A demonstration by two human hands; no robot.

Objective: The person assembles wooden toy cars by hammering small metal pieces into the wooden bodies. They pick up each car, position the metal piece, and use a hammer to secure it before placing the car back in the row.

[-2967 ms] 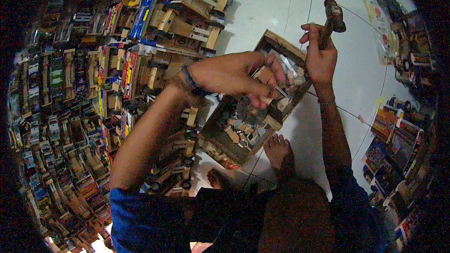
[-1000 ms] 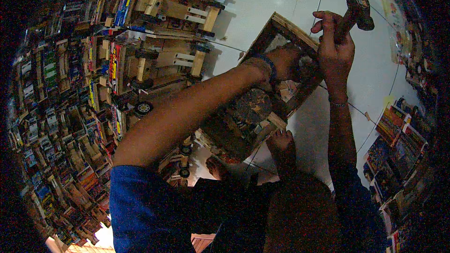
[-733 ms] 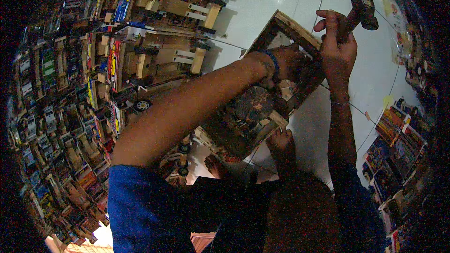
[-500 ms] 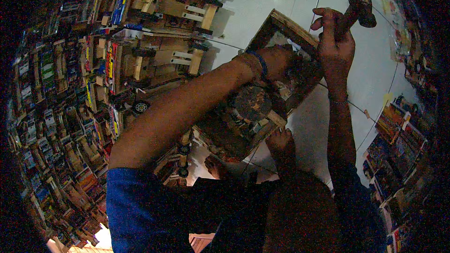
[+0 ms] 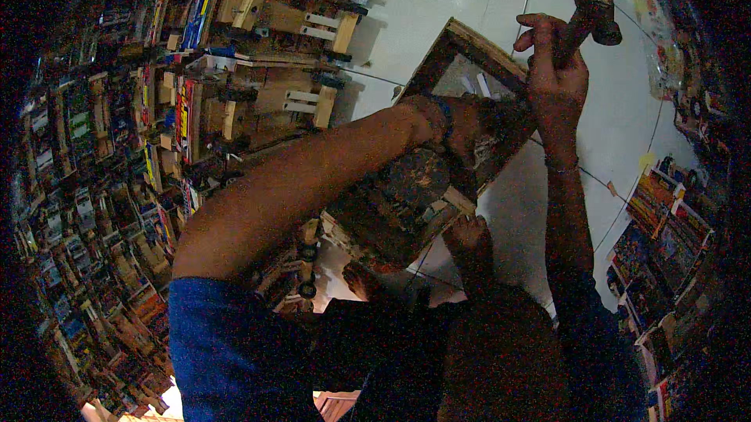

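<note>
Right grip (image 5: 558, 70), in the head view, is clamped round the handle of a hammer (image 5: 593, 11), its double-ended head dark and dull, near a grimy, rough-edged wooden box (image 5: 486, 49). Left grip (image 5: 469, 121) is inside the box, too dim to tell whether apart or together.

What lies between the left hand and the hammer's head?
In the head view, the wooden box's rim and the right hand, which holds the handle.

inside the rectangular brown wooden box (image 5: 489, 54), the fingertips of the bare left hand (image 5: 469, 122) are lost in shadow, any grip unclear. the bare right hand (image 5: 558, 74) hides the handle end of the dark-headed hammer (image 5: 593, 9). the lower edge cuts off the dark blue left sleeve (image 5: 227, 336).
</note>
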